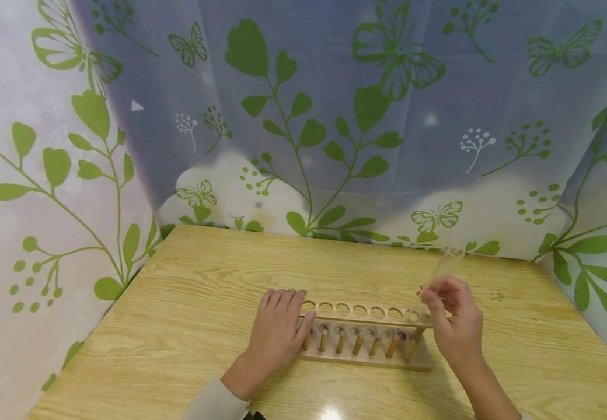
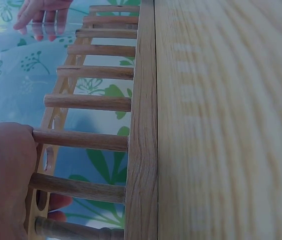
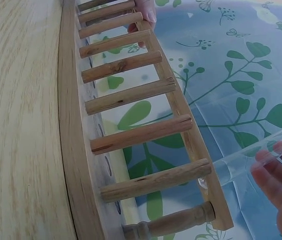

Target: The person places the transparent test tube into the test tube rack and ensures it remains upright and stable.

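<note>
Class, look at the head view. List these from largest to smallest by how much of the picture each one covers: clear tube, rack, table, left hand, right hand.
1. Table
2. Rack
3. Left hand and right hand: too alike to rank
4. Clear tube, partly hidden by fingers

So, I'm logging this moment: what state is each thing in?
Wooden rack: upright on the table, left end gripped
Clear tube: tilted, lower end at a rack hole
Pegs: standing, bare
Left hand: gripping the rack
Right hand: pinching the tube
Patterned cloth: hanging behind the table
</note>
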Motion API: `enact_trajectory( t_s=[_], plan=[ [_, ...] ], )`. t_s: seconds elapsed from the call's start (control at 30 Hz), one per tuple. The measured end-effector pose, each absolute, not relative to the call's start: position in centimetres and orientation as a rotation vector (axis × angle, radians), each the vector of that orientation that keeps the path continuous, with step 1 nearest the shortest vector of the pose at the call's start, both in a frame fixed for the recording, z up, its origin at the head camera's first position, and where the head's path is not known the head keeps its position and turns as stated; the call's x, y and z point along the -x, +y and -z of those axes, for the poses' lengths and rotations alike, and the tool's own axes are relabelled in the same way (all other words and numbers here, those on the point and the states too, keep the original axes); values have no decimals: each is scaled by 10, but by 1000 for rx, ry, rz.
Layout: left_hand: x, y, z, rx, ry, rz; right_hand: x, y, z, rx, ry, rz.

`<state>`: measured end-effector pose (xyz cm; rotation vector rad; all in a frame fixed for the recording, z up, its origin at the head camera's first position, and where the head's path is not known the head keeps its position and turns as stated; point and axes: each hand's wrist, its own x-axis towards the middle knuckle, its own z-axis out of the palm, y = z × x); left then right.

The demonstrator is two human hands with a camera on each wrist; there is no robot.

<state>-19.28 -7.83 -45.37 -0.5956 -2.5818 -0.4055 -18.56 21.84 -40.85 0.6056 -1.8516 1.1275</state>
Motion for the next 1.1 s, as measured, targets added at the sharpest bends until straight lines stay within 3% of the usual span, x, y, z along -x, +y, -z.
enact_trajectory(
  t_s=[1.1],
  plan=[
    [192, -78, 453, 594, -2576, 415, 186, 221, 413, -589, -1892, -1084]
  ],
)
